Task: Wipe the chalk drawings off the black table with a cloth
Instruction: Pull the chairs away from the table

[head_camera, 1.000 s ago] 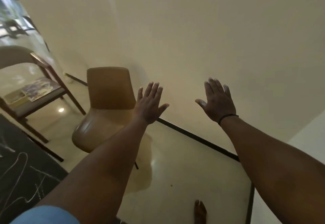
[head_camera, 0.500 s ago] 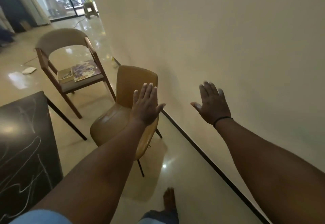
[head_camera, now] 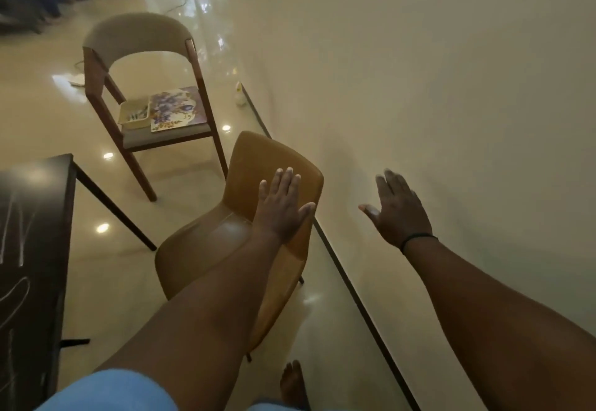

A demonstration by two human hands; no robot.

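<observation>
The black table (head_camera: 48,217) shows at the far left edge, with white chalk lines (head_camera: 19,242) scrawled across its top. No cloth is in view. My left hand (head_camera: 280,207) is stretched out in front of me with straight fingers, held in the air over the tan chair, holding nothing. My right hand (head_camera: 396,213) is also raised with fingers straight and spread, near the cream wall, empty. Both hands are well to the right of the table.
A tan moulded chair (head_camera: 245,217) stands directly ahead beside the wall (head_camera: 451,87). Behind it a wooden chair (head_camera: 145,94) carries a small tray and a flowered board on its seat. The floor is glossy tile. My bare foot (head_camera: 293,385) is at the bottom.
The view has swung left and down, bringing more of the room, the wooden chair and the table into sight. Both hands stay raised and open, slightly lower in the frame.
</observation>
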